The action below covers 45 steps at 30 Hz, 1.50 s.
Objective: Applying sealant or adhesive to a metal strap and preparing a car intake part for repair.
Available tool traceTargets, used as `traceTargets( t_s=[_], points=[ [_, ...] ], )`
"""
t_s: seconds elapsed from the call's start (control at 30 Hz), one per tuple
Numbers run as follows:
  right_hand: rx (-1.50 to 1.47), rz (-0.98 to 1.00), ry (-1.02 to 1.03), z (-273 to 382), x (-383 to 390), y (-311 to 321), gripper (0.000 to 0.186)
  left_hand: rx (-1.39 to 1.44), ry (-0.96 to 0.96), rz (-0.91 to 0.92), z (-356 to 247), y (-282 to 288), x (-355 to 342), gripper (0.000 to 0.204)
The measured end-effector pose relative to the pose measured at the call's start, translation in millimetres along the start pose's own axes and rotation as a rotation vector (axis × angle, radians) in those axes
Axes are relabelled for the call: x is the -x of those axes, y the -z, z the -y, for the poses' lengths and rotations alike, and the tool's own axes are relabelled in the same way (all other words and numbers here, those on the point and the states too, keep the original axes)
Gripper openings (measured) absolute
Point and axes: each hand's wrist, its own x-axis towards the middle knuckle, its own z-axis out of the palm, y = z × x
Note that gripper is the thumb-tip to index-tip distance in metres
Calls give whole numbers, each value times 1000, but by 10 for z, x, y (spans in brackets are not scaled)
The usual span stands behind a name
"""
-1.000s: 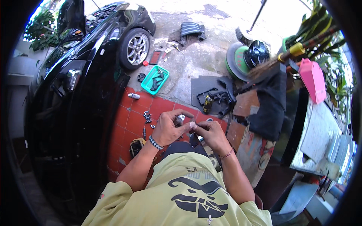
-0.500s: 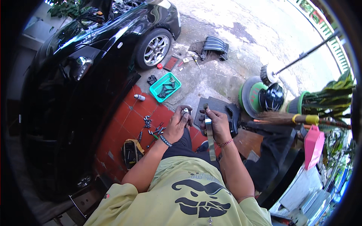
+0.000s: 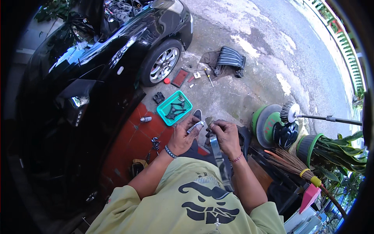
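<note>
My left hand (image 3: 182, 137), fingers blackened, is closed round a small silver-white tube (image 3: 196, 127) that points toward the other hand. Opposite it, my right hand (image 3: 226, 135) pinches a long shiny metallic strip (image 3: 216, 149) between thumb and fingers. The strip hangs down past the wrist toward my lap, and a short dull end (image 3: 209, 121) sticks out above the fingertips. Tube and strip end are close together; whether they touch I cannot tell.
A black car (image 3: 97, 89) with a silver wheel (image 3: 165, 65) fills the left. Ahead are a teal tray (image 3: 159, 111) of black parts, a spray can (image 3: 145, 119), a screwdriver (image 3: 209, 77) and a ribbed dark part (image 3: 230, 60). A broom (image 3: 290, 165) and potted plant (image 3: 309, 150) stand right.
My view has tilted up and shows more ground ahead, with a shoe now visible. The tube shows more of its length in my left hand. Both hands keep their holds.
</note>
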Motion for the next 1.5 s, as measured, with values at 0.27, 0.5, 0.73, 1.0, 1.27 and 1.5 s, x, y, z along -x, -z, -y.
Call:
traceTargets(
  t_s=[0.27,0.5,0.73,1.0,1.27,1.5],
  points=[
    [-106,13,-43,525,-544,-313,22,-19,-19,-13,-290,461,-453,17],
    [144,-20,-80,875,-787,-456,23,128,71,-56,-293,687,-628,14],
    [266,72,-35,949,-1129,-697,22,165,-47,-193,-123,888,-739,12],
    [302,178,41,1073,-1347,-745,21,117,-17,-277,-212,948,-823,11],
    [514,212,188,1148,-1467,-544,18,-333,-193,-374,-500,835,-906,10],
    [630,264,483,1158,-1414,-254,17,-723,-307,-309,-665,641,-961,8]
  ],
)
